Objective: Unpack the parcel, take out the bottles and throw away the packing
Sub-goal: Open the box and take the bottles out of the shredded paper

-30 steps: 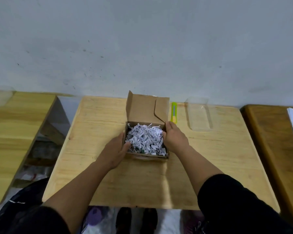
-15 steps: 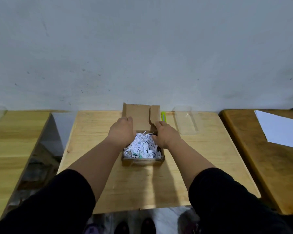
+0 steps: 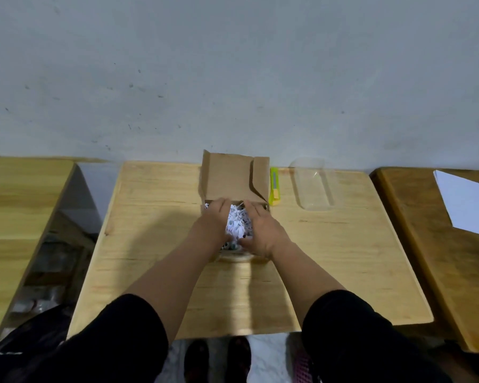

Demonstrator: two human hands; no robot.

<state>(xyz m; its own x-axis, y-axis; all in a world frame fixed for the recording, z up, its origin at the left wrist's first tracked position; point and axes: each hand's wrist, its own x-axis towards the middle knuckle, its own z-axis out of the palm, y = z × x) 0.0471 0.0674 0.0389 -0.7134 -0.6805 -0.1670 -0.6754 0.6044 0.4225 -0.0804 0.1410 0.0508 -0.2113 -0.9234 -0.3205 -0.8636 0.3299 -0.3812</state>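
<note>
A small brown cardboard box [image 3: 234, 178] stands at the back middle of the light wooden table [image 3: 329, 258], its lid flap raised toward the wall. White shredded paper [image 3: 237, 222] fills it. My left hand [image 3: 215, 225] and my right hand [image 3: 260, 230] are both inside the box, cupped around the shredded paper from either side. No bottles show; whatever lies beneath the paper is hidden.
A yellow-green utility knife [image 3: 274, 186] lies just right of the box. A clear plastic tray [image 3: 314, 183] sits further right. A white sheet [image 3: 466, 203] lies on the darker table at right. Another wooden table [image 3: 14, 205] stands at left, across a gap.
Both hands have moved from the box's back rim into the box and closed in around the shredded paper. The camera has tilted so the table sits lower in view.
</note>
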